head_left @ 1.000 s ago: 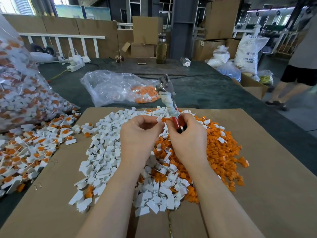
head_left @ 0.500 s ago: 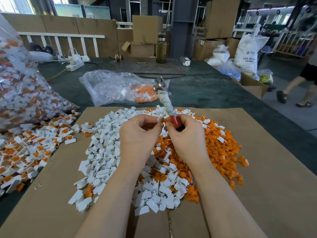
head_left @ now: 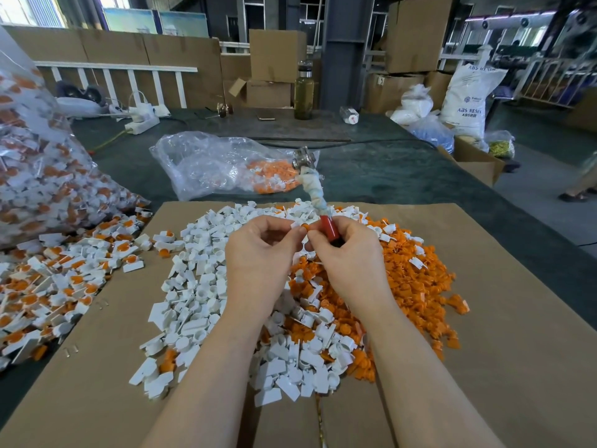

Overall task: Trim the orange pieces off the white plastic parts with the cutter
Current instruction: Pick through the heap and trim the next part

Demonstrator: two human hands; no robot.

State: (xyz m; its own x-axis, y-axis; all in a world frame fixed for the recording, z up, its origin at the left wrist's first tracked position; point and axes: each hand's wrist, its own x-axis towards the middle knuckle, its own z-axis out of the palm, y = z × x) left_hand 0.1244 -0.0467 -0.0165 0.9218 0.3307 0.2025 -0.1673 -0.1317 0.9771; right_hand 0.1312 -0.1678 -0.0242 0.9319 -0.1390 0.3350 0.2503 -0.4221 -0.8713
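- Flat brown cardboard sheets [head_left: 484, 334] cover a dark green worktable [head_left: 371, 176] in a warehouse stacked with cartons.
- At the centre, a small white plastic part with an orange piece [head_left: 299, 225] sits between the two hands, above the heap.
- The left hand [head_left: 258, 253] pinches that part with curled thumb and fingertips.
- The right hand [head_left: 349, 253] curls round the red handle of the metal cutter [head_left: 315, 192]; its thumb and forefinger also meet the orange piece. The cutter's cloth-wrapped shank rises toward 12 o'clock, its steel head uppermost; whether the blades are apart cannot be told.
- Beneath the hands, toward 9 o'clock, lies a pile of trimmed white plastic parts [head_left: 197, 286].
- Toward 3 o'clock of the hands spreads a heap of loose orange pieces [head_left: 420, 279], with white parts mixed in at 6 o'clock.
- Farther out at 9 o'clock, untrimmed white-and-orange parts [head_left: 58, 279] lie scattered, spilling from a large clear plastic bag [head_left: 38, 176] full of the same.
- At 12 o'clock, beyond the cardboard, a crumpled clear plastic bag [head_left: 219, 163] holds some orange pieces.
- At the far table edge stands a glass bottle of yellowish liquid [head_left: 303, 95]; at 2 o'clock a white sack printed ABS resin [head_left: 465, 98] stands.
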